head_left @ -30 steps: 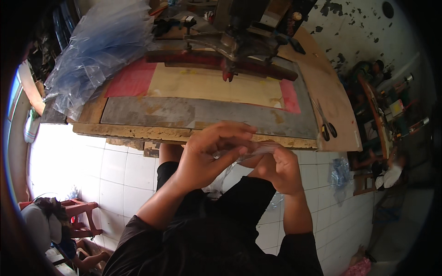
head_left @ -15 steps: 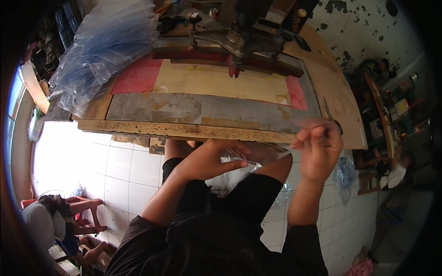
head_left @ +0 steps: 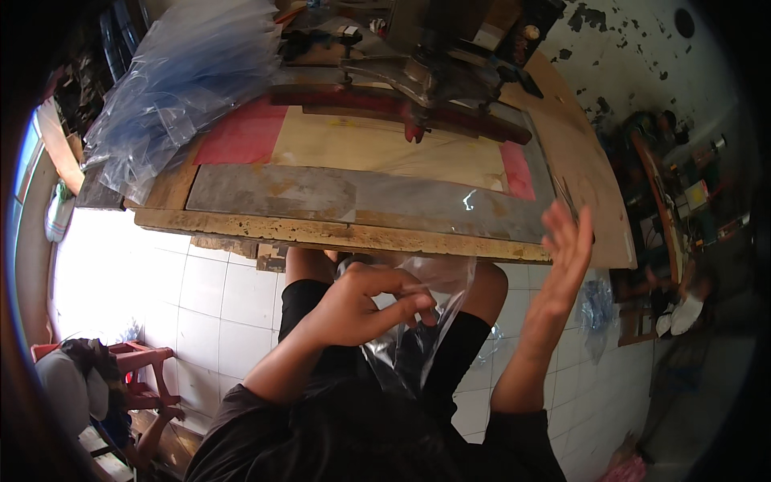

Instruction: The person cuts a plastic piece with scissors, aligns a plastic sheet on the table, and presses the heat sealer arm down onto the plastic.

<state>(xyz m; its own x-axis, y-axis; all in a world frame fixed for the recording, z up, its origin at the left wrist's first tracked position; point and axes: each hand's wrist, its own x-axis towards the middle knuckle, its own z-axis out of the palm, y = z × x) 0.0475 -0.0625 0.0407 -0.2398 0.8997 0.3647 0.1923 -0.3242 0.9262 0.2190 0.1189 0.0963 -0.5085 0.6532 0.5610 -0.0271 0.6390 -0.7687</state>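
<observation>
My left hand (head_left: pixel 377 301) is over my lap, thumb and forefinger curled together on a clear plastic sheet (head_left: pixel 446 293). The crinkled film hangs down between my thighs, and some of it is lost against dark cloth. At the table's front right edge, my right hand (head_left: pixel 566 249) is raised with fingers stretched out and nothing in it. Before me lies the press bed (head_left: pixel 273 189), a grey plate with a pale yellow sheet (head_left: pixel 385 149) and red pieces (head_left: pixel 241 135) at its ends. The press's red bar (head_left: pixel 369 108) spans above the yellow sheet.
A tall heap of clear plastic sheets (head_left: pixel 185 80) stands at the table's left. Thin rods (head_left: pixel 564 193) lie near the right edge. A wooden strip (head_left: pixel 321 229) edges the table's front. Another person sits at lower left by a red stool (head_left: pixel 148 373).
My right hand has gone from curled fingers to stretched ones, staying near the table's right corner. My left hand has shifted slightly down and closed its fingertips; the film has swung into fuller view.
</observation>
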